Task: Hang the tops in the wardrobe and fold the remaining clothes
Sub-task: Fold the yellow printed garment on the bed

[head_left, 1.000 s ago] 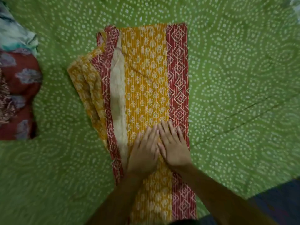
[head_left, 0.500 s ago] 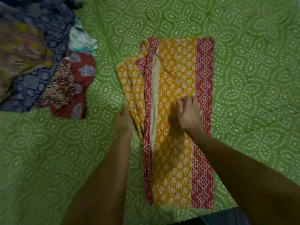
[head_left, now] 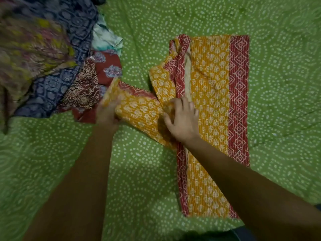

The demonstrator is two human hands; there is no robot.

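A yellow and red printed garment [head_left: 213, 101] lies folded lengthwise on the green bedsheet [head_left: 139, 171]. Its yellow sleeve [head_left: 139, 110] sticks out to the left, partly over the heap of clothes. My left hand [head_left: 106, 115] grips the sleeve's far end; it is blurred. My right hand [head_left: 182, 120] presses down on the garment where the sleeve joins the body, fingers curled on the cloth.
A heap of printed clothes [head_left: 48, 63] lies at the upper left: dark blue, maroon, brown and a pale teal piece [head_left: 106, 39]. The green dotted sheet covers the rest of the bed. A dark edge shows at the bottom right.
My left hand has taken the sleeve and drawn it out to the left. My right hand has shifted left to the sleeve's base. The view has moved closer.
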